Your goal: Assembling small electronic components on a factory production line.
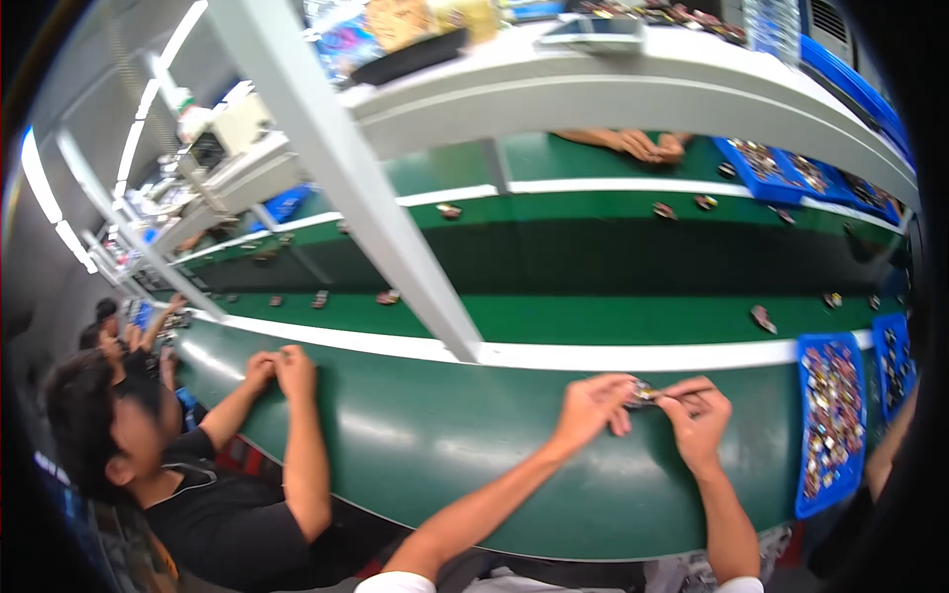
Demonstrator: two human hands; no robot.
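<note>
Above the green worktop [514,445], my left hand [591,407] pinches a small dark part with shiny bits [642,392]; its exact kind is too small to tell. My right hand [700,417] is closed at the part's right side, thumb and forefinger meeting at its edge. Whatever those right fingertips grip is hidden. Both hands are raised close together, a little short of the white rail.
At my right a blue tray [805,425] holds many small parts, with another blue tray [878,341] beyond it. Past the white rail [593,354], loose parts lie on a green belt [593,314]. A co-worker [213,504] sits at left; a grey post [346,168] slants ahead.
</note>
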